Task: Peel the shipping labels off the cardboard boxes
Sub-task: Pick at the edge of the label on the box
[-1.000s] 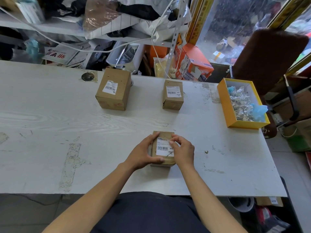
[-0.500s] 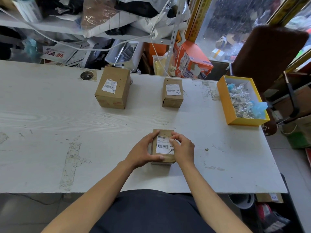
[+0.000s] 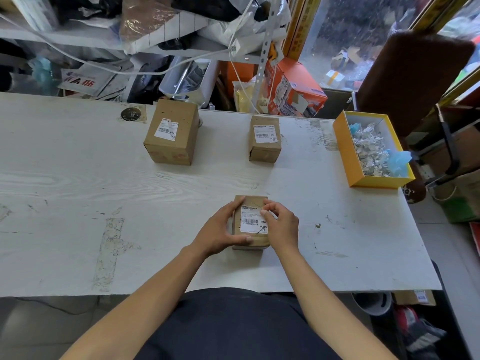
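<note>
Right hand (image 3: 281,226) shifted up to pinch the label (image 3: 253,219) corner; left hand (image 3: 220,229) still grips the box (image 3: 250,222). Yank fast and it'll probably tear.

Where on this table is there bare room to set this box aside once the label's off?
The widest bare stretch of table lies left of the left hand, in front of the larger box. A smaller gap sits between the right hand and the yellow tray. The far edge by the small box is more crowded.
</note>
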### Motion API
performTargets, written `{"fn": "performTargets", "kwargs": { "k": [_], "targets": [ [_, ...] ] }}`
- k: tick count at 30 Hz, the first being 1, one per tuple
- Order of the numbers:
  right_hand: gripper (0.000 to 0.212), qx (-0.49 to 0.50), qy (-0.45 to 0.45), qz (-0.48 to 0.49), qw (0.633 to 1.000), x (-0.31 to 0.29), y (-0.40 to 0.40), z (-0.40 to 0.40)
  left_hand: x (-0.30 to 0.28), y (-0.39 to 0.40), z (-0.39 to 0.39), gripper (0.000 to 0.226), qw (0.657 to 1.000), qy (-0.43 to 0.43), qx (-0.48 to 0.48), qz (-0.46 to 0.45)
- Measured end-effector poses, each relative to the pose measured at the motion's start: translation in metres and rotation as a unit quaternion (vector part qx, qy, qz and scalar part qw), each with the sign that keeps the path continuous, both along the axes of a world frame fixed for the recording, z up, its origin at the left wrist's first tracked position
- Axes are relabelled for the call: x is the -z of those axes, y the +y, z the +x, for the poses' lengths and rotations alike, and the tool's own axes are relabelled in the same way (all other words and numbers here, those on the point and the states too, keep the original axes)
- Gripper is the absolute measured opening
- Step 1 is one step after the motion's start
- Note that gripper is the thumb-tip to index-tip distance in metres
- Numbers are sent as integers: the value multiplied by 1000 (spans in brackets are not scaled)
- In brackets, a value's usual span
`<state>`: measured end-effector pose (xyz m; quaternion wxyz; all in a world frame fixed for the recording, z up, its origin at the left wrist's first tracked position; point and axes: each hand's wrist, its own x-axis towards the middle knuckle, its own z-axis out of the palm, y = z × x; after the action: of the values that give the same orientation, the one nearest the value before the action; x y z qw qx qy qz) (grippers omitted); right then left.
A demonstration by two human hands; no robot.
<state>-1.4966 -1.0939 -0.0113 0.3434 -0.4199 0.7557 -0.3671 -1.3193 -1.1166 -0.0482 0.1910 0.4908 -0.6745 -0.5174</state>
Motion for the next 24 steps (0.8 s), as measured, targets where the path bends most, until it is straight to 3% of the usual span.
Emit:
{"fn": "performTargets", "kwargs": {
  "k": [24],
  "targets": [
    [13,-1,-3,-26,1000,3,3,2,3,0,-1,102,1000,10,-7,7]
  ]
}}
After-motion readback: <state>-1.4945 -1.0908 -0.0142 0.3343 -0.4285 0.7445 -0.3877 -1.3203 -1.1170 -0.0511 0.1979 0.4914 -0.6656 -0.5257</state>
